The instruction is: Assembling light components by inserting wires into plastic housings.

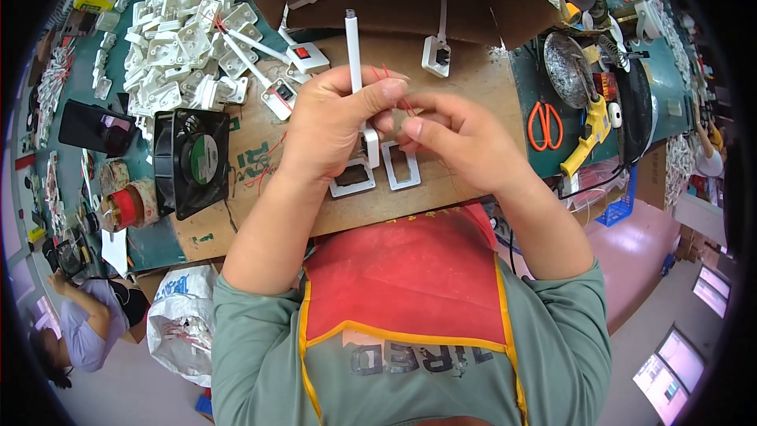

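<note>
My left hand (335, 114) is closed round a white plastic housing with a long tube (352, 51), the tube pointing away from me. Its boxy end (371, 148) shows below my fingers. Thin red wires (386, 72) stick up by my left thumb and run between the two hands. My right hand (457, 138) meets the left, thumb and finger pinched; what lies between those fingertips is too small to make out. Below the hands, two white rectangular frames (406, 184) lie flat on the brown cardboard (473, 110). Loose red wires (264, 172) lie left of my left wrist.
A pile of white housings (185, 31) covers the back left, beside a black fan (191, 162). An open cardboard box (394, 8) stands ahead. Orange-handled scissors (545, 126), a yellow-handled tool (591, 130) and a metal dish (566, 71) lie right. Another person (87, 315) sits far left.
</note>
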A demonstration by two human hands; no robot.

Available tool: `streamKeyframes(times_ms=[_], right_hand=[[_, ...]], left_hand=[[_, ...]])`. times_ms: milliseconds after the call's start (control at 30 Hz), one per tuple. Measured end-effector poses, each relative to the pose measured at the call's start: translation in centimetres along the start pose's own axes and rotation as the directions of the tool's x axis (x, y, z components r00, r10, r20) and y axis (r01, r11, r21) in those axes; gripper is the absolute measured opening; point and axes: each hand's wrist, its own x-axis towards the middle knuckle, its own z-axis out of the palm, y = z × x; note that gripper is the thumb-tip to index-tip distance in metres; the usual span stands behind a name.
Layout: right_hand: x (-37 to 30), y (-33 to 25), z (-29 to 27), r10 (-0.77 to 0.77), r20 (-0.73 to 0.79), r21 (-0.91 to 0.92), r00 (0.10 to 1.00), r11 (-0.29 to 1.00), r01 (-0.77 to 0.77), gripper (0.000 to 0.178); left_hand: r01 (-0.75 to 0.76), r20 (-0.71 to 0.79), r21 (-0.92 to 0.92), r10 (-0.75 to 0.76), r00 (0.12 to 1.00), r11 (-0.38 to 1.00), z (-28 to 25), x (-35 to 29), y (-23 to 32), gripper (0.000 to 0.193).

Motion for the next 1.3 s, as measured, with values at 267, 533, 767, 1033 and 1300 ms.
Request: streamKeyframes(times_ms=[267,533,767,1033,1300], right_hand=[[0.9,1.4,0.0,-0.281,-0.195,-0.132,0.940,0.957,0.258,0.018],[-0.7,2.1,-3.2,-0.288,-0.240,-0.250,0.927,0.941,0.228,0.017],[-1.5,-2.5,-4.8,-0.661,-0.068,-0.646,0.748,0.600,0.471,0.013],[-2.0,-4.3,-6.4,-0.732,0.014,-0.832,0.682,0.370,0.414,0.010],[-2.2,-4.6,-7.2,-0.700,0.092,-0.857,0.708,0.307,0.414,0.010]], left_hand=[[-0.051,-0.031,-0.011,0.051,0.998,0.999,-0.2,0.4,-1.0,0.017],[-0.243,-0.264,0.007,0.236,0.935,0.970,-2.0,1.3,0.8,0.021],[-0.336,0.022,0.562,0.392,0.920,0.756,-0.6,0.5,-0.7,0.025],[-0.506,0.306,0.823,0.548,0.779,0.260,-0.4,0.6,-0.1,0.014],[-0.520,0.319,0.809,0.540,0.779,0.272,-0.1,0.5,-0.1,0.013]])
